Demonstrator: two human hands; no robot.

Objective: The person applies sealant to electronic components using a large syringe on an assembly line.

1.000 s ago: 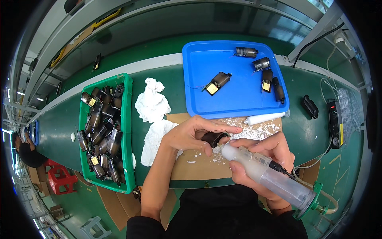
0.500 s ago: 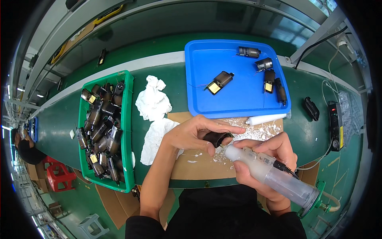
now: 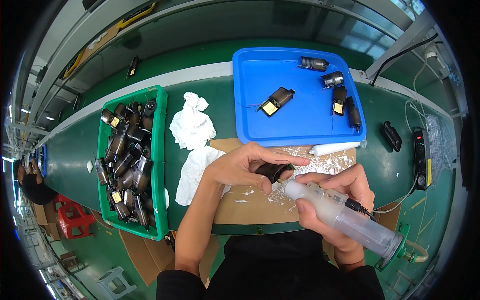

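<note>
In the head view, the left hand (image 3: 235, 167), partly curled, grips a dark cylinder (image 3: 270, 172) above white-smeared cardboard (image 3: 250, 214) on the counter's (image 3: 72, 172) near side, while the right hand (image 3: 357, 184) wraps round a clear tube (image 3: 331, 209) pointing at it, a blue tray (image 3: 262, 129) lying farther off.

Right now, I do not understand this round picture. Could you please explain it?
You see a person's two bare hands, no robot. A fisheye camera on the person's head looks down, so straight edges bend. The left hand holds a small dark part; the right hand grips a clear dispenser tube, its front end close to that part. Whether they touch, I cannot tell. On the green table are a blue tray with five similar parts, a green crate heaped with more, crumpled white sheets, and cardboard spotted white.
</note>
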